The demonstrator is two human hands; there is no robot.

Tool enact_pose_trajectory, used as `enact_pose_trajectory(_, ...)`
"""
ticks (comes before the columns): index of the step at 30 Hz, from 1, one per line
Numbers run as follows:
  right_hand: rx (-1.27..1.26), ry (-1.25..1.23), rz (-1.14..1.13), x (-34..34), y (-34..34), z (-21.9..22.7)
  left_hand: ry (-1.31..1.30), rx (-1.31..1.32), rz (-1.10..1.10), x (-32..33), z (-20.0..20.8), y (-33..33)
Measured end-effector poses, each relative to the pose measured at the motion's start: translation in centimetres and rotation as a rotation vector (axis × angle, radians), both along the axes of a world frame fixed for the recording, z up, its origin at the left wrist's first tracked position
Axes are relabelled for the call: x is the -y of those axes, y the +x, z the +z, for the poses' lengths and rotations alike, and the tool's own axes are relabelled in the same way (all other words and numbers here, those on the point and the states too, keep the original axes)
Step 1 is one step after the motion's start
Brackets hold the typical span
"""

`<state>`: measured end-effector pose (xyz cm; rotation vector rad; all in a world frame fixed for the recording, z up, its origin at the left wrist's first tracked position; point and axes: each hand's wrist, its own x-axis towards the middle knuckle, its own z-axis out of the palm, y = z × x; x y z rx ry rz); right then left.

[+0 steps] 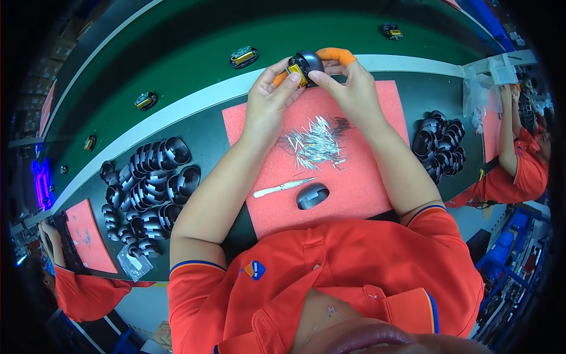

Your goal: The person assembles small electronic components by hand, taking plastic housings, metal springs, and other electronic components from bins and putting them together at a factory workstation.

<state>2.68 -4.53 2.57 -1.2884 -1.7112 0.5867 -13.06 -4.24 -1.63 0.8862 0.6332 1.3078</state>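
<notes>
Over the far edge of a pink foam mat (259,212), my two hands meet around one small device. My left hand (272,97) pinches a yellow-and-black electronic assembly (296,73) between thumb and fingers. A glossy black rounded shell (308,61) sits against that assembly, gripped by my right hand (355,94). Orange finger covers show on both hands. Whether shell and assembly are fully joined, I cannot tell. On the mat below lie a loose pile of thin silvery pins (315,143), a white-handled pointed tool (285,187) and a single black shell piece (312,196).
Rows of black shells (154,189) stand left of the mat; another cluster (439,144) is at its right. Beyond a pale rail, a green conveyor belt (194,65) carries several spaced electronic assemblies (244,56). People in red work at both sides. A clear bag (135,264) lies lower left.
</notes>
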Motion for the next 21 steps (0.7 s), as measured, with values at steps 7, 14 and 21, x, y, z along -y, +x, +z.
enact_pose_trajectory(7,-0.253,-0.306,0.095,-0.6,0.6,-1.3,-0.02,-0.044,-0.008,-0.1,0.1,0.0)
enact_pose_trajectory(14,0.323,0.208,0.168,0.3,-0.4,0.4,0.044,-0.204,0.013,-0.5,1.5,0.1)
enact_pose_trajectory(21,0.397,0.009,0.02,-4.8,2.6,2.1,0.295,-0.53,0.189,-5.2,3.4,-0.4)
